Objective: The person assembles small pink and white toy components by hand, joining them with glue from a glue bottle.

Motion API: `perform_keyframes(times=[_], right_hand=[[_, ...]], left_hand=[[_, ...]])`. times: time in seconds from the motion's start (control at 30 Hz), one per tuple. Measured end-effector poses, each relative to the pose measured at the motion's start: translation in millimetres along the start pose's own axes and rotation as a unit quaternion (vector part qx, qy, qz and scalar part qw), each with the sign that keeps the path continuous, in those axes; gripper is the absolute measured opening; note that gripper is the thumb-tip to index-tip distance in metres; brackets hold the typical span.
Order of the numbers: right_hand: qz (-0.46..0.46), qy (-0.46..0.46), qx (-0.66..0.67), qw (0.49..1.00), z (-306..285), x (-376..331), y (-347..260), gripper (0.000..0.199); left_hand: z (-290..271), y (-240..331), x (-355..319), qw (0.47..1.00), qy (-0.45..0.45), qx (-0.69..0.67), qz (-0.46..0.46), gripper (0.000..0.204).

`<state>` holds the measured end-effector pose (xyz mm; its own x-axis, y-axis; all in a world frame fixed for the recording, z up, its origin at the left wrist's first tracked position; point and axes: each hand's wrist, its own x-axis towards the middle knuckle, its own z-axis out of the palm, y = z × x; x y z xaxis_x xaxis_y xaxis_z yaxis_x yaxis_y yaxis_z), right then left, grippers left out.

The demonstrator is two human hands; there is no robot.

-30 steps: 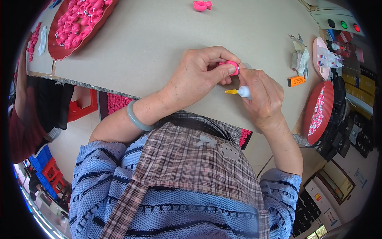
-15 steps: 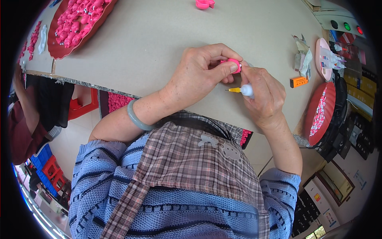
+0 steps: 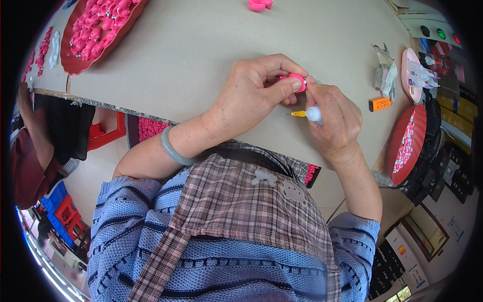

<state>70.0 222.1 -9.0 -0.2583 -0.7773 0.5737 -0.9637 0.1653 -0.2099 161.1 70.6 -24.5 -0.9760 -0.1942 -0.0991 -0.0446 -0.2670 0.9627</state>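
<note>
My left hand [image 3: 256, 90] pinches a small pink plastic part [image 3: 296, 80] between thumb and fingers just above the grey table [image 3: 211, 55]. My right hand [image 3: 334, 118] holds a small glue bottle with a yellow nozzle [image 3: 308, 114], the tip pointing left below the pink part. The right fingertips also touch the pink part. A pale green bangle [image 3: 173, 148] sits on my left wrist.
A red tray of pink parts [image 3: 103, 30] lies at the far left, another red tray [image 3: 410, 146] at the right edge. A loose pink part [image 3: 260, 4] rests at the top. An orange lighter [image 3: 380, 104], crumpled wrappers [image 3: 385, 73] and a pink dish with small bottles [image 3: 415, 75] lie right.
Both hands stay together at the same spot; the fingers shift slightly around the pink part and the bottle's nozzle stays just below it.
</note>
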Motion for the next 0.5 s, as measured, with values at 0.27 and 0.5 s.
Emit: perform_keyframes(times=[0.27,0.5], right_hand=[[0.014,-0.005,0.006,1.000,-0.5,0.8,-1.5,0.026],[0.031,0.003,0.007,0.999,-3.1,3.3,-6.3,0.026]], left_hand=[[0.1,1.0,0.4,1.000,-0.002,-0.015,0.000,0.018],[-2.0,1.7,0.9,1.000,-0.008,-0.026,-0.002,0.017]])
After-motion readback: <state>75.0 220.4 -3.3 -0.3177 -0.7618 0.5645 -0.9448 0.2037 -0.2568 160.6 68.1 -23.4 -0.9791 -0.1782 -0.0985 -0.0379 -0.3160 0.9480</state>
